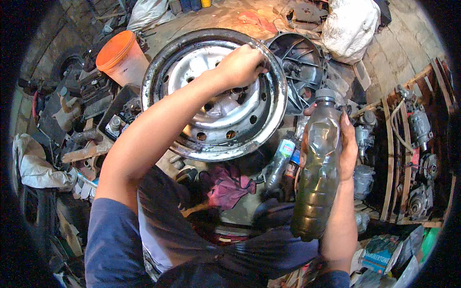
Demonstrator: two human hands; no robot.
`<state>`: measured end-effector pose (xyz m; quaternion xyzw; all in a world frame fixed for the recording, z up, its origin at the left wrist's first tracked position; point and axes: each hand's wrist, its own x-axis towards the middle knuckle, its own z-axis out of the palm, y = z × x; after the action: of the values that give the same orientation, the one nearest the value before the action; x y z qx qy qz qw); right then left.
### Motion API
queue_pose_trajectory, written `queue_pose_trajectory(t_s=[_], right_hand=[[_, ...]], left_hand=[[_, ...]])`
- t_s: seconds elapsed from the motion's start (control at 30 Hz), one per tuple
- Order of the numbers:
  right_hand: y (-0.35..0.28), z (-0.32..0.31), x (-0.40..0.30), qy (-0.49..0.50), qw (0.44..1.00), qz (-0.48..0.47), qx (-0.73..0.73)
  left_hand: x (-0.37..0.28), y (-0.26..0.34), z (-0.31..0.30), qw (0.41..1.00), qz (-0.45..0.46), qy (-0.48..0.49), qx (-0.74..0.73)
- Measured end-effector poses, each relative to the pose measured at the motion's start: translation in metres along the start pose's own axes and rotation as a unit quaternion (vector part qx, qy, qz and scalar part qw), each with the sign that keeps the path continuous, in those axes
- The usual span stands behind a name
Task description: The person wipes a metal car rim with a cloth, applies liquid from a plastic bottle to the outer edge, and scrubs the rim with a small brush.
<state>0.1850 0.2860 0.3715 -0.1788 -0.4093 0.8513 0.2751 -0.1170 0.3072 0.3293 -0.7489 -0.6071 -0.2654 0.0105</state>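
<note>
A capped clear plastic bottle, partly filled with dark yellowish-green liquid, is gripped in my right hand. It leans slightly, grey cap uppermost. My left arm reaches across a steel wheel rim that lies face up and looks wet and shiny. Over the rim's far right part, my left hand has its fingers curled under. The back of that hand hides whatever may be between the fingers. Bolt holes and round vent holes show in the wheel's metal disc.
An orange bucket stands at the left. Beyond the rim, a bell-shaped metal housing lies near a white sack. Below the rim are a labelled bottle and a reddish cloth. Wooden shelving at right carries metal machine parts.
</note>
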Motion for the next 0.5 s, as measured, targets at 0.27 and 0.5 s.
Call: queue_pose_trajectory(t_s=[0.27,0.5], right_hand=[[0.003,-0.001,0.0,0.041,0.998,-0.014,-0.049],[0.02,0.001,-0.017,0.122,0.951,-0.137,-0.25]], left_hand=[[-0.039,0.049,-0.001,0.992,0.062,-0.1,0.047],[-0.1,0.076,-0.022,0.989,-0.02,0.06,-0.135]])
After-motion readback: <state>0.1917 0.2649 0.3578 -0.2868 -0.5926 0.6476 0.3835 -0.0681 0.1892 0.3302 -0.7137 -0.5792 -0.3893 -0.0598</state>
